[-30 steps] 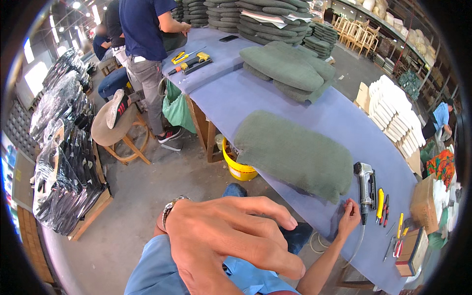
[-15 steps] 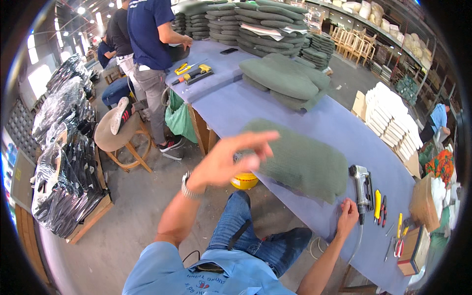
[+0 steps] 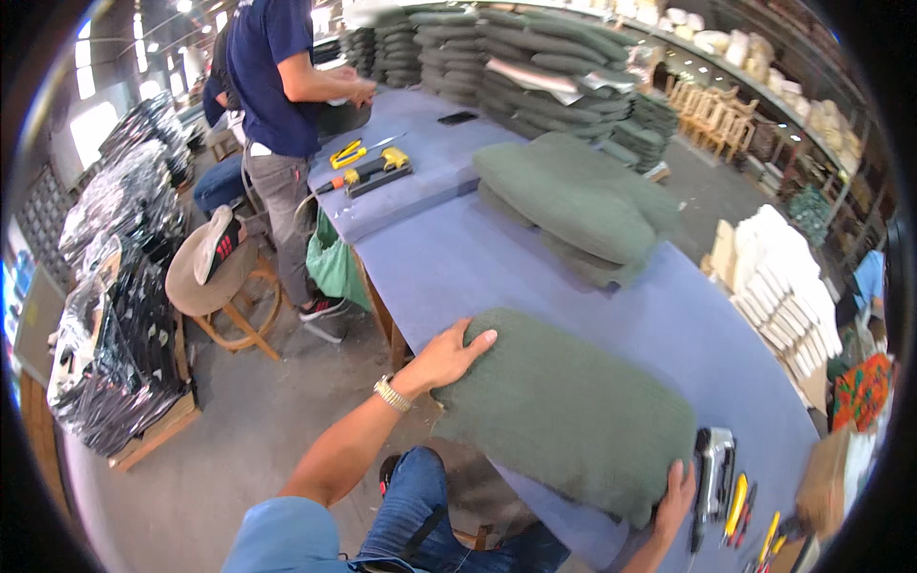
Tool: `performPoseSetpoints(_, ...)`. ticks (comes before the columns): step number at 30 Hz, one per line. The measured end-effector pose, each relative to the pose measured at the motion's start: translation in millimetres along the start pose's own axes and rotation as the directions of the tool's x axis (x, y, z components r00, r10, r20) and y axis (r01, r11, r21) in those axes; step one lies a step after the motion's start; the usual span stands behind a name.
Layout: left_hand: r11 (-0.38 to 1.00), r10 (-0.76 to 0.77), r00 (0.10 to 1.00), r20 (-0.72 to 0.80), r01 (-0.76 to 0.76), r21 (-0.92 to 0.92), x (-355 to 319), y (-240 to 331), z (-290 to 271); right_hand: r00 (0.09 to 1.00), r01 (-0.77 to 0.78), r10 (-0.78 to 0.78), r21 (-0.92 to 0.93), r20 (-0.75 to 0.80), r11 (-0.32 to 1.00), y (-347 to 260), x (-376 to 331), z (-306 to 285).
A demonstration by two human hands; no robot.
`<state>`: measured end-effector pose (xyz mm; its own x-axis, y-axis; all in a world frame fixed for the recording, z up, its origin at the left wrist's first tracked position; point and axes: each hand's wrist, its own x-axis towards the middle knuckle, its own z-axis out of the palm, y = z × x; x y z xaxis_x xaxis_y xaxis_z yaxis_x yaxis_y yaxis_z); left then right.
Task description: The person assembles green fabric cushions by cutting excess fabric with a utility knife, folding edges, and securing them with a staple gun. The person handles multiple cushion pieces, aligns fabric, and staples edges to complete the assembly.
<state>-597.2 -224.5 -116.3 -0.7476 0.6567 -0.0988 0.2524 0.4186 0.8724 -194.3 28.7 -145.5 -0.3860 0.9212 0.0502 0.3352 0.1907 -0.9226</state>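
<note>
A dark green fabric-covered cushion lies in front of me, its near side jutting past the table edge. My left hand grips its left end, thumb on top and the other fingers partly hidden. At the opposite end my right hand is closed against the edge, fingertips on the fabric. Just beyond that hand a silver and black staple gun rests on the table. Beside it are a yellow utility knife and red-and-black pliers.
More green cushions are piled on the blue-grey table, with tall stacks behind. A yellow-and-black staple gun and a phone lie farther off. Another person stands at the far left, near a round stool.
My left hand has come down from the air onto the cushion's left end. My right hand has moved from the table to its right end. The cushion has shifted nearer me.
</note>
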Motion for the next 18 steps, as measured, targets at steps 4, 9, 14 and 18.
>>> performPoseSetpoints(4,0.991,0.063,0.997,-0.040,-0.067,-0.117,-11.8,-15.0,-0.5,0.988,-0.051,0.049,-0.004,-0.147,0.999,21.7,-9.0,12.0)
performPoseSetpoints(9,0.968,-0.140,0.987,0.073,0.152,-0.199,-7.6,-8.4,-6.0,0.975,-0.125,0.067,-0.274,-0.213,0.954,-33.8,0.7,-8.6)
performPoseSetpoints(14,0.505,-0.085,0.958,0.274,0.278,-0.817,-33.2,25.8,-53.4,0.931,0.253,-0.345,-0.472,-0.117,0.845,-278.8,36.1,-74.6)
performPoseSetpoints(18,0.015,0.065,0.939,0.338,0.338,-0.941,-23.5,125.4,-121.9,0.789,0.548,-0.405,0.232,-0.461,0.804,-453.0,10.5,-38.9)
